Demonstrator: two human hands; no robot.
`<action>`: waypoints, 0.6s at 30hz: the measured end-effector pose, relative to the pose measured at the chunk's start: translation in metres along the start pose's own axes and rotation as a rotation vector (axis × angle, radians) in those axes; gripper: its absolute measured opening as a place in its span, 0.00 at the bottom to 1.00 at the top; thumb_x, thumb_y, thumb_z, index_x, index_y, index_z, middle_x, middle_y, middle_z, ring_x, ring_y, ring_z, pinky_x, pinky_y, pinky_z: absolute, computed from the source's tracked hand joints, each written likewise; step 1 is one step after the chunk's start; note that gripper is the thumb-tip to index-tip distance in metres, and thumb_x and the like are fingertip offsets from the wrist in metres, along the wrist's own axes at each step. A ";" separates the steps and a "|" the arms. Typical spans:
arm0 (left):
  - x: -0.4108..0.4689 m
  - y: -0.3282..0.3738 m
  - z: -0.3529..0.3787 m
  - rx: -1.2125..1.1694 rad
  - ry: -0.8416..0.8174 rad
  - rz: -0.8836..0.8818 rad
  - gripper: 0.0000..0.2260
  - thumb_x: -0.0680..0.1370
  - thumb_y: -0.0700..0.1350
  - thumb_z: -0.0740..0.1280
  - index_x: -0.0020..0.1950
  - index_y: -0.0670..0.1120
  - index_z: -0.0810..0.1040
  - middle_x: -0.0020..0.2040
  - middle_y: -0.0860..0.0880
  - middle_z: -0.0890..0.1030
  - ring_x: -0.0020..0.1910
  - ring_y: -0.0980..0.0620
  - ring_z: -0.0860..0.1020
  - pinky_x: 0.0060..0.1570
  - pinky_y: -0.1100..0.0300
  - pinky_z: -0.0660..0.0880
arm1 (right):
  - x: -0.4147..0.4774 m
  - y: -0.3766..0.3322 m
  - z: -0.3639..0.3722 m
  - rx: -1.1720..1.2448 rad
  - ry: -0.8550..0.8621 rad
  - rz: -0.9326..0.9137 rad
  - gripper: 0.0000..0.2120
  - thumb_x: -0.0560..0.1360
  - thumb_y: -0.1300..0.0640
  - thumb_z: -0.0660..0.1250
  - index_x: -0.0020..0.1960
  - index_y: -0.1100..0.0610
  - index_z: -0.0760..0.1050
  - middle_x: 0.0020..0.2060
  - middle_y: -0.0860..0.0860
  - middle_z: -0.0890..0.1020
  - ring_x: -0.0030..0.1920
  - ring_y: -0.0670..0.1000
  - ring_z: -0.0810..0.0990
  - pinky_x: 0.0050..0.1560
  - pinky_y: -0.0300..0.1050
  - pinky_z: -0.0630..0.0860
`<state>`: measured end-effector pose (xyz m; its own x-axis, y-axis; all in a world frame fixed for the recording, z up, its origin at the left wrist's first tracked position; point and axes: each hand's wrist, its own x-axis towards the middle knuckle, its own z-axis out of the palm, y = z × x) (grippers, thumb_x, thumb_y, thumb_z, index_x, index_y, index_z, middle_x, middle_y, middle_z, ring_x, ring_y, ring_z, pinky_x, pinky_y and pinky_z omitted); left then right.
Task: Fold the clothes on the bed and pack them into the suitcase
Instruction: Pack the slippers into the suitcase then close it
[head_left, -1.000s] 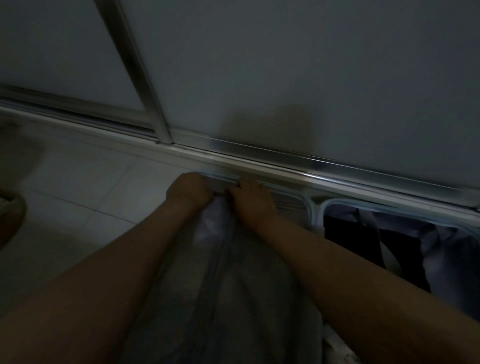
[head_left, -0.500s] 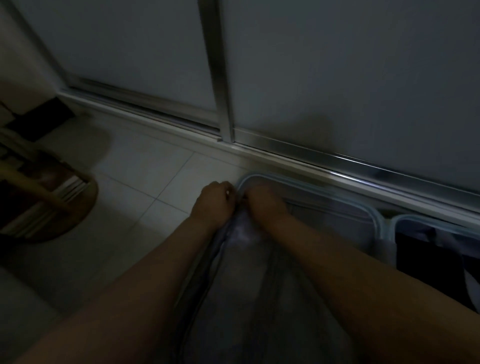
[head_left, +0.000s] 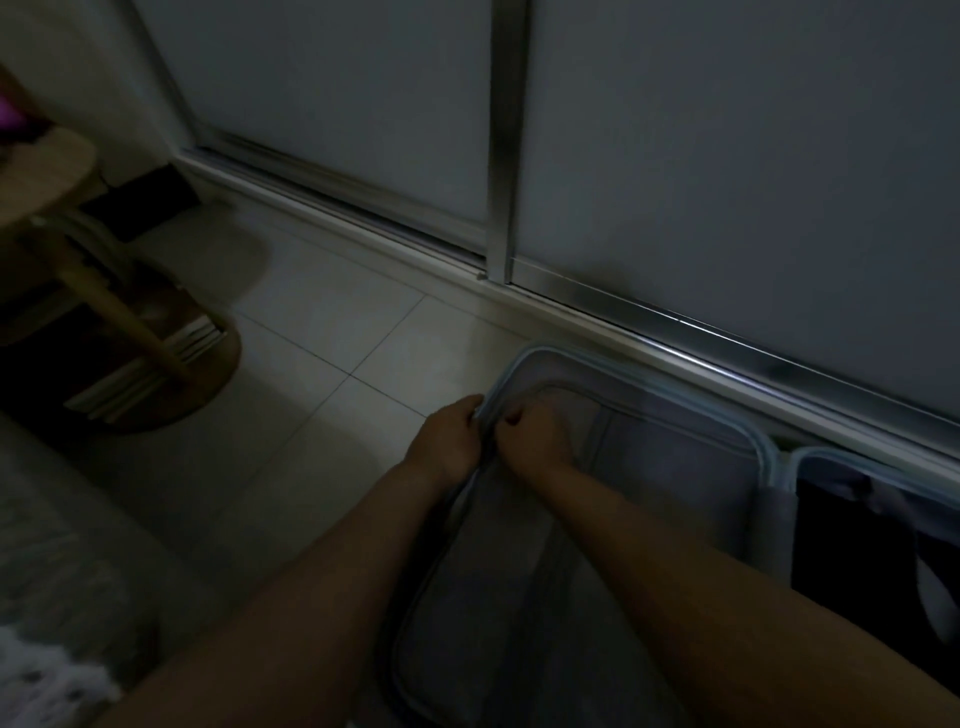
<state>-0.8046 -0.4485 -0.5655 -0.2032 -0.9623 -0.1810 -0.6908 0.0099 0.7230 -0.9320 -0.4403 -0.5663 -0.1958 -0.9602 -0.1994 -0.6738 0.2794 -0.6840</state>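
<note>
Dim tiled floor (head_left: 322, 332) beside sliding doors (head_left: 727, 156) holds the open suitcase (head_left: 649, 382), where both hands have worked from its far edge round to the left corner, left hand (head_left: 447, 441) gripping the rim and right hand (head_left: 535, 436) pinching the edge of the divider cover (head_left: 649, 493), likely closing off that packed half.

We see a smooth plastic rim with a faint sheen on the pale blue suitcase (head_left: 649, 387), and its grey divider panel (head_left: 665, 483) looks like thin, matt cloth. The dark garment (head_left: 862, 561) in the other half is dull, soft fabric. The grey sliding door panels (head_left: 727, 156) are matt and even; their silver frame strip (head_left: 503, 156) and bottom track (head_left: 779, 359) are shiny metal. The pale floor tiles (head_left: 332, 332) look smooth and slightly glossy, the round side table (head_left: 47, 171) light wood
</note>
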 end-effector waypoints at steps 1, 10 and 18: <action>-0.007 0.003 -0.002 0.009 0.009 -0.003 0.13 0.81 0.44 0.58 0.64 0.48 0.77 0.61 0.47 0.80 0.59 0.47 0.77 0.59 0.57 0.73 | -0.012 -0.003 0.002 0.004 -0.045 -0.026 0.18 0.75 0.60 0.65 0.27 0.53 0.67 0.30 0.52 0.75 0.34 0.49 0.74 0.30 0.40 0.62; -0.090 -0.024 -0.008 0.222 -0.033 0.095 0.12 0.74 0.40 0.59 0.54 0.43 0.78 0.54 0.42 0.77 0.53 0.43 0.76 0.54 0.50 0.76 | -0.113 0.006 0.036 0.001 -0.410 -0.290 0.09 0.77 0.62 0.66 0.53 0.65 0.80 0.49 0.61 0.83 0.52 0.57 0.80 0.47 0.38 0.70; -0.171 -0.044 -0.013 0.436 -0.108 0.171 0.28 0.79 0.53 0.45 0.74 0.43 0.66 0.78 0.47 0.59 0.76 0.49 0.59 0.73 0.56 0.54 | -0.180 0.003 0.053 -0.063 -0.567 -0.441 0.06 0.74 0.67 0.66 0.38 0.64 0.77 0.37 0.63 0.80 0.37 0.55 0.74 0.39 0.49 0.72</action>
<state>-0.7301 -0.2881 -0.5578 -0.3941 -0.9034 -0.1690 -0.8633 0.3007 0.4054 -0.8612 -0.2665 -0.5700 0.4925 -0.8308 -0.2595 -0.6479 -0.1509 -0.7466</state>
